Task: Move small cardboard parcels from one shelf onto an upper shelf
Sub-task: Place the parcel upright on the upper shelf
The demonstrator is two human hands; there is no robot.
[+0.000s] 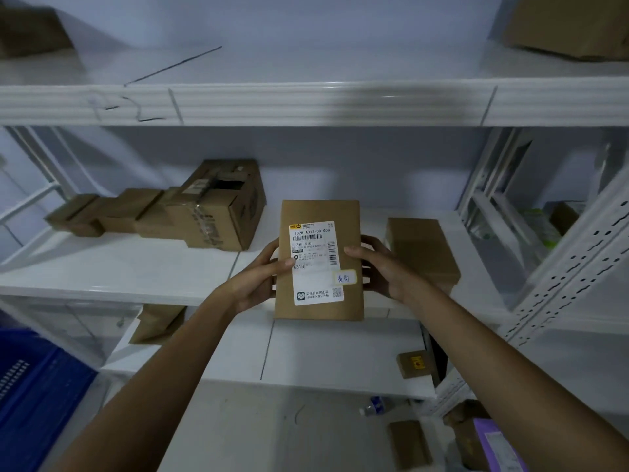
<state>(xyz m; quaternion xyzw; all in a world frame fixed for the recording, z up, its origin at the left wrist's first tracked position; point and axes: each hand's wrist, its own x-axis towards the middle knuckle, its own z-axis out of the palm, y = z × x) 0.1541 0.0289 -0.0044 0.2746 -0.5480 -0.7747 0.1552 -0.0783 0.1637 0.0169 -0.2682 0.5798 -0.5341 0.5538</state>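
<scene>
A flat brown cardboard parcel (319, 212) with a white shipping label is held upright in front of the middle shelf (112, 267). My left hand (258, 281) grips its left edge and my right hand (381, 267) grips its right edge. The upper shelf (306, 103) runs across the top of the view, with a brown box at its far left (30, 32) and another at its far right (571, 25). Behind my right hand a brown parcel (422, 250) lies on the middle shelf.
A row of cardboard boxes (190, 209) sits at the left of the middle shelf. On the lower shelf lie a paper parcel (156, 323) and a small box (415, 364). A blue crate (30, 393) stands at the lower left. A perforated white upright (571, 267) rises at the right.
</scene>
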